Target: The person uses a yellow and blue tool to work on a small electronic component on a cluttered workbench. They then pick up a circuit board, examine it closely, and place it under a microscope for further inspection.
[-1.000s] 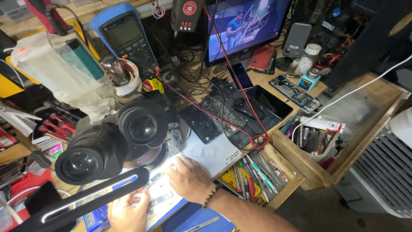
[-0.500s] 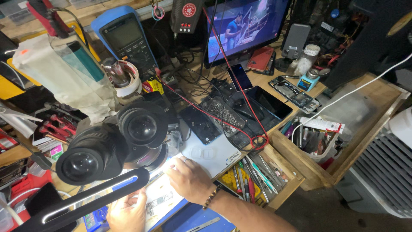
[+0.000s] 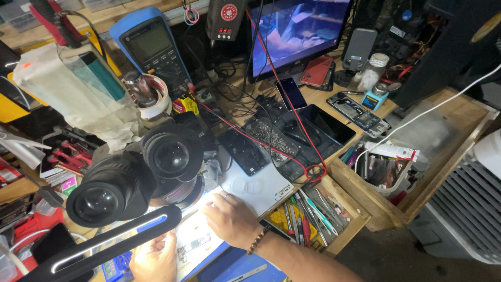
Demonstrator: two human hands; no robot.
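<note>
My right hand (image 3: 229, 219), with a ring and a bead bracelet, rests palm down on a white work mat (image 3: 261, 188). Its bent fingers point left toward an opened phone board (image 3: 190, 244) under the microscope. My left hand (image 3: 154, 258) lies brightly lit at the bottom edge, just left of that board and partly behind a black lamp bar (image 3: 99, 245). The black binocular microscope (image 3: 135, 177) hangs over both hands and hides their fingertips. Whether either hand holds a tool is not visible.
A wooden tray of screwdrivers and tweezers (image 3: 313, 214) sits right of my wrist. Several phones (image 3: 245, 151) and red and black cables (image 3: 292, 156) lie behind the mat. A blue multimeter (image 3: 151, 44), a monitor (image 3: 297, 31) and a tape roll (image 3: 154, 96) stand at the back.
Both hands stay in nearly the same place near the board. The view has only drifted slightly.
</note>
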